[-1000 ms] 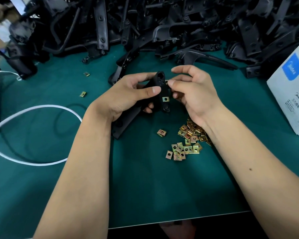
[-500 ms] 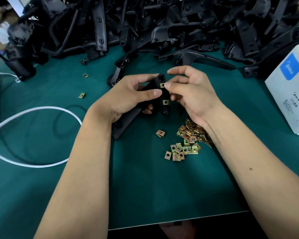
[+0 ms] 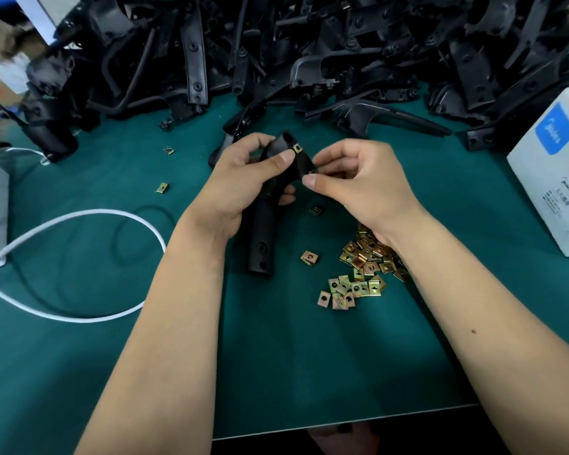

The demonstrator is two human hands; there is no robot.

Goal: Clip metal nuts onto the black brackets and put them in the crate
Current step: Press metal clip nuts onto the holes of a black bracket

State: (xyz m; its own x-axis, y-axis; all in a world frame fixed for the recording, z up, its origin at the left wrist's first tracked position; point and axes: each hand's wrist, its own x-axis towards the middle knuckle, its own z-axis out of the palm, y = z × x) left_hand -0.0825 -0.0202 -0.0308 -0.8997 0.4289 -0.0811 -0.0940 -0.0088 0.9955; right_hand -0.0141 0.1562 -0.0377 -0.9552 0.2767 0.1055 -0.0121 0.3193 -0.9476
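Item: black bracket [image 3: 278, 195], held above the green tabletop [image 3: 309, 356], one metal nut [image 3: 297, 148] already clipped at its upper end.
Left hand [image 3: 240, 185]: grip wrapped round the bracket's middle.
Right hand [image 3: 358, 182]: grip pinching the bracket's right edge; a second nut there cannot be told.
Risk: a half-seated nut may spring off under skewed pressure.
Surroundings: loose nuts [image 3: 358, 274] right of the bracket; bracket heap [image 3: 309, 44] behind; white cable [image 3: 79, 257] left; white box [image 3: 552, 172] far right. Crate not visible.

white box [image 3: 554, 178] cropped right, label unreadable
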